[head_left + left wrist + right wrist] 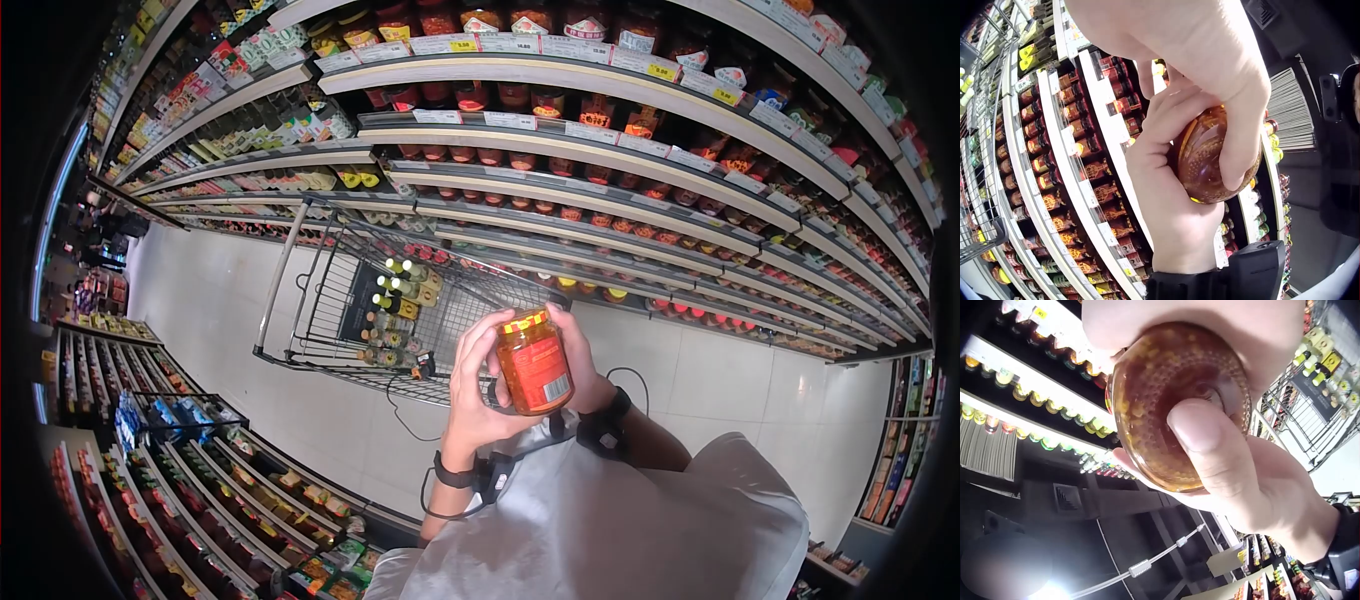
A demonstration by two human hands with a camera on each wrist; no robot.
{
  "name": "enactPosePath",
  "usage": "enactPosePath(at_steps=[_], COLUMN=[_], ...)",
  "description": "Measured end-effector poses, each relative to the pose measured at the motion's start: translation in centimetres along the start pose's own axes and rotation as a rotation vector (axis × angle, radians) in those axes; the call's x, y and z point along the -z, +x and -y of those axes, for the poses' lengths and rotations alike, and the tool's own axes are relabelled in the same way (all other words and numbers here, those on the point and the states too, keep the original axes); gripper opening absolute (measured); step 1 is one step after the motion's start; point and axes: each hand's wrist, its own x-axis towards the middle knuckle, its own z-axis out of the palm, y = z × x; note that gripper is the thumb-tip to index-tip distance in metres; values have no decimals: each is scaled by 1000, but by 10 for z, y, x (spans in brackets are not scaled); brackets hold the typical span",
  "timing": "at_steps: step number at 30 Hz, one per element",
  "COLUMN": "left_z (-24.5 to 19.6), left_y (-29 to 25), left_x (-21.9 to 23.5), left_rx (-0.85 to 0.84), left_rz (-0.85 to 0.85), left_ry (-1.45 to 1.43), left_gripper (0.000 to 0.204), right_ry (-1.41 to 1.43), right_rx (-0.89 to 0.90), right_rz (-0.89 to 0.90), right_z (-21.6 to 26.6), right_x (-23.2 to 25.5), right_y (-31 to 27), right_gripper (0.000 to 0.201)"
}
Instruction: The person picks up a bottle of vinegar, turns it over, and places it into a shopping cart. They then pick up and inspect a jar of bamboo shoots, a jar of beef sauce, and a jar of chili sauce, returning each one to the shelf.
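Note:
A glass jar (535,365) with a red-and-yellow lid, red label and barcode is held between both hands in front of the body. The left hand (477,385) supports it from the left; its thumb lies across the base of the jar (1147,419) in the right wrist view, where the left hand (1241,478) shows a wristband. On the other side, the right hand (580,350) grips the jar with its fingers curled round it. The left wrist view shows the jar (1207,165) between the left hand (1210,56) above and the right hand (1175,215) below.
A shopping cart (300,240) stands left of the hands, holding several bottles (405,290) with green caps. Beyond, long shelves (600,145) carry rows of jars. More shelves (200,480) stand at the lower left. Pale floor tiles (690,380) stretch to the right.

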Motion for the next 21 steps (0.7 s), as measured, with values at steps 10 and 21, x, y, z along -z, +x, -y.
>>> enactPosePath(at_steps=[10,21], left_z=[26,93], left_y=[-18,-87], left_x=[3,30], left_rx=[323,622], left_rz=[138,-42], left_ry=[192,-4], left_gripper=[111,111], right_ry=[-1020,-1247], right_rx=[328,-102], right_rz=[-469,-297], right_z=[8,-12], right_x=[4,82], right_y=[2,57], right_gripper=[30,76])
